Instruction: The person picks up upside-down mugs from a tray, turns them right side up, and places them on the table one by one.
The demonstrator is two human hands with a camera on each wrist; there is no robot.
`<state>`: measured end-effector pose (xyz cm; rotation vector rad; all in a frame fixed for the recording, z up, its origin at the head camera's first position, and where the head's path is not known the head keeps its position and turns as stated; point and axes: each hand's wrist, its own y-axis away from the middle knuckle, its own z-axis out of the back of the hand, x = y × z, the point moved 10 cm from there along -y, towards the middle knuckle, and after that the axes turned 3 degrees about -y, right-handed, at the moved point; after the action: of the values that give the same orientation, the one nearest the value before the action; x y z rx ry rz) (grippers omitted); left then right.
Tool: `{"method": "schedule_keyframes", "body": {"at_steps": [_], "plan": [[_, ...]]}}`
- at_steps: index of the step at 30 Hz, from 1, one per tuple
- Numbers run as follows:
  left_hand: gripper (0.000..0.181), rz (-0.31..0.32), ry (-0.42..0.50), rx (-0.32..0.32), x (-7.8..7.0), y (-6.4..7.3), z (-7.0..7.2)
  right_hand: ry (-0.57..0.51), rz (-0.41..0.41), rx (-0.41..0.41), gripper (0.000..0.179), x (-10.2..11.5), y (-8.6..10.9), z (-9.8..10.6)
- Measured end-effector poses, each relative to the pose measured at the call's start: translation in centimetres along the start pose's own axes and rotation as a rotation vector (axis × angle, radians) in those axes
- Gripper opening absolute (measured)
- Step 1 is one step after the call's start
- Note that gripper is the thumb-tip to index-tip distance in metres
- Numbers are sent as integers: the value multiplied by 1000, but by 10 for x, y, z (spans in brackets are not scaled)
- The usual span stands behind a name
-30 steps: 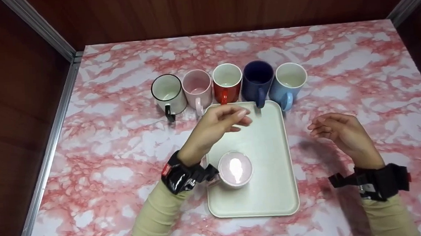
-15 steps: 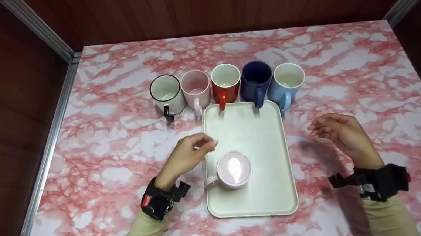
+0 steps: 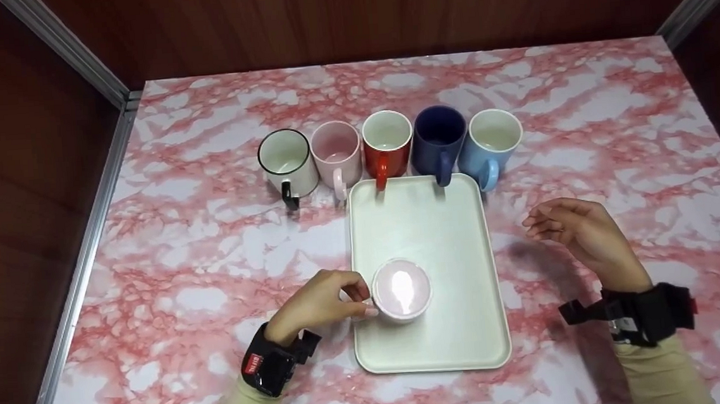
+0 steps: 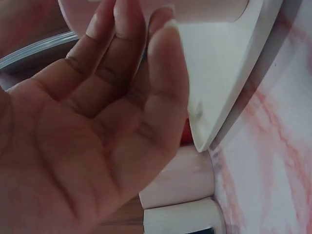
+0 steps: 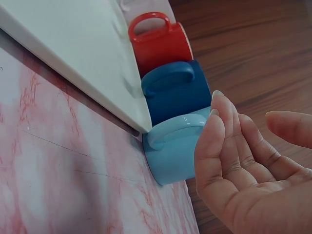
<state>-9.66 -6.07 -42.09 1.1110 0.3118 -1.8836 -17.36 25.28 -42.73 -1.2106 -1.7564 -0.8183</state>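
Observation:
A pale pink mug (image 3: 402,291) stands on the cream tray (image 3: 437,355), with a bright glare on its round top. My left hand (image 3: 324,299) is at the mug's left side, its fingertips over the handle, which they hide. In the left wrist view the fingers (image 4: 168,73) are bent slightly near the pink mug wall (image 4: 209,10), the thumb apart and blurred; no firm hold shows. My right hand (image 3: 584,234) hovers right of the tray, fingers loosely curled and holding nothing. The light blue mug (image 5: 170,151) is nearest to it.
A row of mugs lines the tray's far end: white with black rim (image 3: 298,181), pink (image 3: 348,165), red (image 3: 398,161), dark blue (image 3: 427,159) and light blue, handles toward me. The red and dark blue handles overhang the tray. Dark wooden walls (image 3: 347,13) bound the marbled table (image 3: 614,114).
My left hand has drawn back from over the tray's far part, moved left and down, and come to the pink mug's handle side. The right hand has barely moved.

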Motion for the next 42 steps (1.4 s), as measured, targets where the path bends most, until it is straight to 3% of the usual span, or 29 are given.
{"method": "schedule_keyframes", "body": {"at_steps": [4,10,16,25,29,36,42], "plan": [[11,-5,-22,-2,-1,0,-6,-14,9,62,22,-12,-4,16],[8,-28,6,27,-3,1,-14,6,-35,-81,15,0,4,-8],[9,17,143,39,1,1,-22,24,-57,-97,15,-2,4,-10],[6,10,156,-74,2,2,-20,56,-78,-68,14,-12,5,-16],[11,11,182,-152,3,2,-21,118,-67,-3,17,-27,1,-10],[16,38,307,-238,7,0,-26,176,-105,63,21,-67,-3,3],[16,74,441,-321,10,-1,-27,223,-171,54,20,-72,4,-23]]}}
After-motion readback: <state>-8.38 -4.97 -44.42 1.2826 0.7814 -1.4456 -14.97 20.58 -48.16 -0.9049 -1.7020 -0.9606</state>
